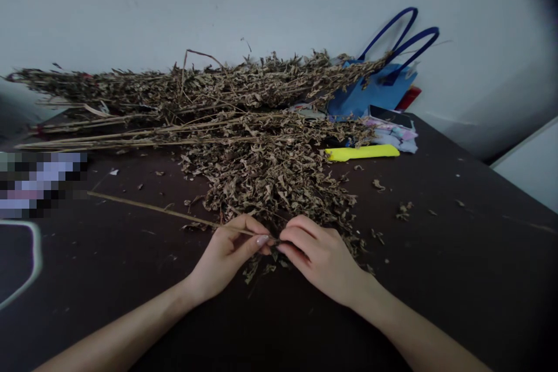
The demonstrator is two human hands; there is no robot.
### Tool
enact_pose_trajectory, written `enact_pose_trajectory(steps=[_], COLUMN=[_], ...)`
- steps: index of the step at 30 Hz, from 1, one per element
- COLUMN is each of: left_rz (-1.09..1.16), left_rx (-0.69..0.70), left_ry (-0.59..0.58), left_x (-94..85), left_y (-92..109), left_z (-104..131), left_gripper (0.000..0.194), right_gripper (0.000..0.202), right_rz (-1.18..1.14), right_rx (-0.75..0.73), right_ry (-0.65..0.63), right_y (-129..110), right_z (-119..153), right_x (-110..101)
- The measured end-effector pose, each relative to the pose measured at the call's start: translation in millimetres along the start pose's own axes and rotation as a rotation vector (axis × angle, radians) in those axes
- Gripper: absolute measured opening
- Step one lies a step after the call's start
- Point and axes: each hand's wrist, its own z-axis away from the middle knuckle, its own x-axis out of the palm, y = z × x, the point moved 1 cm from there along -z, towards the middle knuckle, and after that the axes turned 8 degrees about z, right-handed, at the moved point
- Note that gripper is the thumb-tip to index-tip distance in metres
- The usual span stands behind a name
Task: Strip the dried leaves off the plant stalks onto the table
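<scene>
My left hand point(231, 253) pinches a thin dried plant stem point(152, 207) between thumb and fingers; its bare end points out to the left. Close against the left fingertips, my right hand point(320, 253) is closed at the leafy end of the same stem, though its fingertips hide exactly what they grip. Just beyond both hands lies a heap of dried, curled leaves point(279, 177), brown and grey-green. A few leaves point(270, 267) show below the fingers.
Bundles of dried stalks point(196, 87) lie along the wall on the dark table point(457, 279). A blue bag point(370, 96), a phone point(390, 116) on patterned cloth and a yellow strip-like object point(364, 153) are at right. A white cable point(37, 250) curves at left, near a pixelated area.
</scene>
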Motion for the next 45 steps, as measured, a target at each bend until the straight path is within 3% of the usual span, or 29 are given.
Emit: enact_pose_trajectory(steps=[14, 22, 26, 32, 45], left_rz=[-0.029, -0.042, -0.095, -0.131, -0.131], left_rx=[0.005, 0.002, 0.008, 0.025, 0.027], left_ry=[-0.020, -0.003, -0.002, 0.001, -0.018], left_x=[-0.7, -0.7, -1.8, -2.8, -1.8], left_y=[1, 4, 5, 5, 4], left_z=[1, -1, -2, 0, -1], left_gripper=[0.015, 0.017, 0.019, 0.021, 0.021], right_gripper=[0.020, 0.021, 0.021, 0.021, 0.021], right_rz=[0.006, 0.075, 0.006, -0.124, 0.036], right_rx=[0.006, 0.017, 0.065, 0.089, 0.043], right_ry=[-0.072, -0.024, -0.011, -0.093, -0.131], right_y=[0, 4, 6, 5, 5], right_z=[-2, -2, -2, -2, -4], right_x=[-3, -3, -7, -10, -7])
